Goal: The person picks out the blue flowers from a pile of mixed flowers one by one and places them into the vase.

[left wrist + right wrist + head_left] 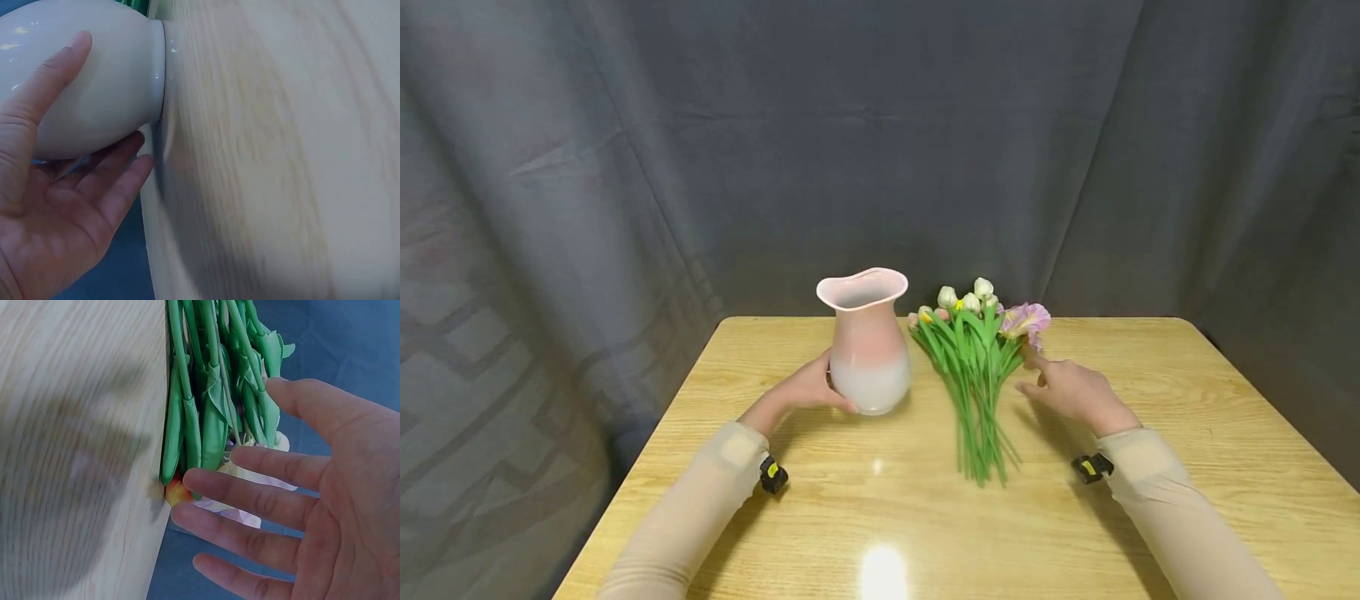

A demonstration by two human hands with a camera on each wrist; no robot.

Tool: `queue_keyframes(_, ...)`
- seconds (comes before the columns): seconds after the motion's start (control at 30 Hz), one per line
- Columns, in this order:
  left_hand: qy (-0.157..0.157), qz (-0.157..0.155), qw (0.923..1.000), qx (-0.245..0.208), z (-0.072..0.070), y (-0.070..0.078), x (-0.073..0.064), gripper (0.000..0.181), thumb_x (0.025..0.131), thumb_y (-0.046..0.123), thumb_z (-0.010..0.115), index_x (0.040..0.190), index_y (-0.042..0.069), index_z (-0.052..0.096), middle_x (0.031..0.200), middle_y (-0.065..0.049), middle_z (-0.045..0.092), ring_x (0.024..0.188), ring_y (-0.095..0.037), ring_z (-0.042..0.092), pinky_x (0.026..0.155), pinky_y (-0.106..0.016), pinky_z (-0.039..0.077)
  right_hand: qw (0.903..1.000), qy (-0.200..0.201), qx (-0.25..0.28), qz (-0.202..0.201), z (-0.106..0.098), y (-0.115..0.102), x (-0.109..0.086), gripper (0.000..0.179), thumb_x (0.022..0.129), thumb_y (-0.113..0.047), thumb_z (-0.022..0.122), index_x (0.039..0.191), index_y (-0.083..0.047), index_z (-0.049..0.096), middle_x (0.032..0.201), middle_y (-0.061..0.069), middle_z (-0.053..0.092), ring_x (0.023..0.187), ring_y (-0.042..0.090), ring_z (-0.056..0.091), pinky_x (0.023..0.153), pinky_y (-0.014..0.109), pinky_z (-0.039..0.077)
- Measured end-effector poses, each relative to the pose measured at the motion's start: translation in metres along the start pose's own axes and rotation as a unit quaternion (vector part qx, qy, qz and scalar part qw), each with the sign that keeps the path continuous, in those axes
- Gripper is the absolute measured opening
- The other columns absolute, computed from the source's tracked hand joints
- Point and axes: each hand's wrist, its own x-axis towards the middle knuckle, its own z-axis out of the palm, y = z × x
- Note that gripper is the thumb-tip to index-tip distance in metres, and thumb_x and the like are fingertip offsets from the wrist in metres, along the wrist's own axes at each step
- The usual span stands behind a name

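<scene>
A vase (871,350), pink at the top and white below with a wavy rim, stands upright on the table. My left hand (808,383) holds its lower left side, the thumb (59,69) across the white body and the fingers round the far side. To the right of the vase lies a bunch of artificial flowers (973,350), with white tulips, a purple bloom (1026,321) and long green stems. Beside the purple bloom is my right hand (1075,392). In the right wrist view its fingers (250,494) are spread and fairly straight near the green leaves (215,419), gripping nothing.
The wooden table (865,517) carries the vase and the flowers, whose stem ends point toward its near edge. Grey curtains (880,150) hang behind the table and along both sides. A dark wrist camera (772,475) is strapped at the left sleeve, another camera (1092,467) at the right.
</scene>
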Motion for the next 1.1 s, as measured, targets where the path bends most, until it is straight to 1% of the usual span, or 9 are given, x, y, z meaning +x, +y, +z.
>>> queue_keyframes(0.1, -0.02, 0.009, 0.9997, -0.015, -0.003, 0.0, 0.0, 0.101, 0.066, 0.003, 0.087, 0.146, 0.016, 0.028, 0.14, -0.009, 0.045, 0.124, -0.027, 0.048, 0.1, -0.042, 0.044, 1.0, -0.004, 0.0, 0.001, 0.0, 0.0, 0.0, 0.061, 0.096, -0.047, 0.053, 0.144, -0.011, 0.04, 0.102, 0.018, 0.07, 0.086, 0.034, 0.067, 0.061, 0.05, 0.052)
queue_keyframes(0.23, -0.058, 0.017, 0.9978, -0.027, -0.005, 0.002, 0.003, 0.096, 0.068, -0.004, 0.083, 0.145, 0.012, 0.03, 0.14, -0.013, 0.045, 0.122, -0.027, 0.049, 0.099, -0.04, 0.044, 1.0, -0.006, 0.001, -0.001, 0.0, -0.001, 0.0, 0.06, 0.097, -0.046, 0.053, 0.145, -0.012, 0.038, 0.103, 0.019, 0.07, 0.086, 0.034, 0.067, 0.061, 0.049, 0.052)
queue_keyframes(0.33, -0.074, 0.004, 0.997, -0.02, -0.006, 0.003, 0.006, 0.092, 0.069, -0.005, 0.082, 0.144, 0.011, 0.032, 0.138, -0.013, 0.047, 0.119, -0.026, 0.05, 0.095, -0.038, 0.046, 1.0, -0.006, 0.001, -0.002, 0.0, -0.001, 0.0, 0.057, 0.097, -0.044, 0.053, 0.142, -0.011, 0.04, 0.102, 0.019, 0.07, 0.086, 0.034, 0.067, 0.06, 0.049, 0.052)
queue_keyframes(0.47, -0.07, -0.022, 0.9973, -0.004, -0.007, 0.004, 0.007, 0.09, 0.068, -0.004, 0.083, 0.142, 0.01, 0.034, 0.135, -0.013, 0.049, 0.113, -0.024, 0.052, 0.089, -0.035, 0.049, 1.0, -0.004, 0.0, -0.003, -0.001, -0.001, -0.001, 0.056, 0.097, -0.044, 0.053, 0.14, -0.01, 0.042, 0.102, 0.019, 0.07, 0.087, 0.035, 0.067, 0.061, 0.049, 0.052)
queue_keyframes(0.57, -0.069, -0.033, 0.9971, 0.002, -0.007, 0.006, 0.006, 0.089, 0.068, -0.003, 0.083, 0.142, 0.007, 0.034, 0.134, -0.015, 0.049, 0.111, -0.025, 0.053, 0.086, -0.035, 0.05, 1.0, -0.002, 0.001, -0.006, -0.001, -0.001, 0.0, 0.055, 0.096, -0.046, 0.053, 0.137, -0.011, 0.043, 0.101, 0.018, 0.07, 0.086, 0.035, 0.067, 0.061, 0.05, 0.052)
queue_keyframes(0.67, -0.072, -0.044, 0.9965, 0.006, -0.008, 0.009, 0.005, 0.088, 0.069, -0.002, 0.083, 0.142, 0.005, 0.034, 0.133, -0.018, 0.049, 0.107, -0.026, 0.056, 0.083, -0.035, 0.052, 1.0, 0.0, 0.0, -0.009, -0.001, -0.001, 0.001, 0.054, 0.096, -0.046, 0.053, 0.135, -0.01, 0.044, 0.1, 0.018, 0.07, 0.086, 0.035, 0.067, 0.062, 0.05, 0.052)
queue_keyframes(0.83, -0.08, -0.068, 0.9943, 0.015, -0.01, 0.014, 0.003, 0.084, 0.072, -0.001, 0.082, 0.141, 0.005, 0.036, 0.129, -0.018, 0.051, 0.096, -0.023, 0.06, 0.079, -0.035, 0.054, 1.0, 0.0, -0.001, -0.01, -0.002, -0.002, 0.001, 0.055, 0.096, -0.047, 0.053, 0.136, -0.01, 0.045, 0.1, 0.018, 0.07, 0.085, 0.033, 0.067, 0.062, 0.049, 0.053)
queue_keyframes(0.97, -0.094, -0.073, 0.9928, 0.012, -0.012, 0.015, 0.002, 0.08, 0.073, 0.0, 0.081, 0.14, 0.006, 0.038, 0.128, -0.016, 0.052, 0.094, -0.022, 0.06, 0.078, -0.036, 0.054, 0.9999, -0.004, -0.003, -0.011, -0.002, -0.001, 0.0, 0.058, 0.096, -0.047, 0.053, 0.14, -0.011, 0.042, 0.103, 0.019, 0.07, 0.086, 0.033, 0.067, 0.061, 0.049, 0.052)
queue_keyframes(1.1, -0.107, -0.064, 0.9922, -0.002, -0.013, 0.015, 0.002, 0.079, 0.073, 0.001, 0.081, 0.14, 0.007, 0.039, 0.13, -0.013, 0.053, 0.101, -0.022, 0.058, 0.081, -0.036, 0.052, 0.9999, -0.009, -0.002, -0.006, 0.0, 0.0, 0.0, 0.059, 0.096, -0.048, 0.052, 0.141, -0.011, 0.043, 0.105, 0.019, 0.069, 0.087, 0.033, 0.067, 0.061, 0.05, 0.052)
